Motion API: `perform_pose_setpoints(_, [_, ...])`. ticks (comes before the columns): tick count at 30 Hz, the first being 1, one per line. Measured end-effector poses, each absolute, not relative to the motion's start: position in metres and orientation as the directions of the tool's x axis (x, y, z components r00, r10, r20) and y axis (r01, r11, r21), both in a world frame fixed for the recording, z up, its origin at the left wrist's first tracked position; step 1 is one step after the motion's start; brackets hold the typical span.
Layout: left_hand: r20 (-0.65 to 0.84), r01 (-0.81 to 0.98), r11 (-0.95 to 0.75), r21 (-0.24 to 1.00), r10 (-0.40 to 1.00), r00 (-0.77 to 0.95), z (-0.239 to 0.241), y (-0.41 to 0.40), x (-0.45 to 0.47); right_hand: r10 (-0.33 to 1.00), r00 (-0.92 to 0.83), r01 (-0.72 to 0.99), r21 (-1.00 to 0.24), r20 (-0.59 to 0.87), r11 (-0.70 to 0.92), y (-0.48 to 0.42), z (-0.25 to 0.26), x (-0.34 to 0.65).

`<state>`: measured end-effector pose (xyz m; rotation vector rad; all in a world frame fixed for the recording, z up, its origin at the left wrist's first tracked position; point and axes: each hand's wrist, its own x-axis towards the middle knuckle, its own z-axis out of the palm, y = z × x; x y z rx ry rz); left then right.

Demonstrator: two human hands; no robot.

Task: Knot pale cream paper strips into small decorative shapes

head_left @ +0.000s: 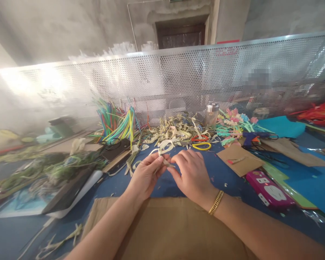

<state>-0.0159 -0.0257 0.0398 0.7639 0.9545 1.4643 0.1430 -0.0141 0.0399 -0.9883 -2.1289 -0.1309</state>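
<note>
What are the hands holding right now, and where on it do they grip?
Both hands pinch one pale strip. The left hand grips its near end between thumb and fingertips; the right hand pinches it just beside that. The strip's looped far part hangs free above the fingers.

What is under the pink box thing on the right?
The pink plastic power strip lies on a green paper sheet over the blue table cover. Whatever is directly beneath it is hidden.

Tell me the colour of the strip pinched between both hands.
Pale cream strip, clearest in the head view.

pale strip (162,156) | thin, curled | pinched between both hands
</note>
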Motion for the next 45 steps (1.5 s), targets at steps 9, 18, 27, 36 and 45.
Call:
perform_pose_setpoints(9, [-0.018, -0.441, -0.054, 0.896, 0.987, -0.158, 0.035, -0.023, -0.019, 0.624, -0.552, 0.618, -0.231, 0.553, 0.752, -0.01, 0.032, 0.14])
perform_pose_setpoints(18, [-0.051, -0.461, -0.043, 0.886, 0.981, -0.189, 0.043, -0.025, -0.019, 0.433, -0.741, 0.276, -0.355, 0.514, 0.893, -0.012, 0.03, 0.14])
perform_pose_setpoints(27, [-0.005, -0.378, -0.048, 0.925, 0.99, -0.14, 0.044, -0.026, -0.021, 0.434, -0.65, 0.222, -0.39, 0.624, 0.894, -0.013, 0.042, 0.147])
perform_pose_setpoints(36, [0.012, -0.305, 0.003, 0.952, 0.999, 0.047, 0.041, -0.029, -0.018, 0.698, -0.401, 0.639, -0.364, 0.593, 0.677, -0.001, 0.046, 0.151])
perform_pose_setpoints(45, [-0.02, -0.277, 0.042, 0.96, 0.996, 0.084, 0.042, -0.03, -0.021, 0.854, -0.495, 0.398, -0.832, 0.16, 0.387, 0.012, 0.049, 0.159])
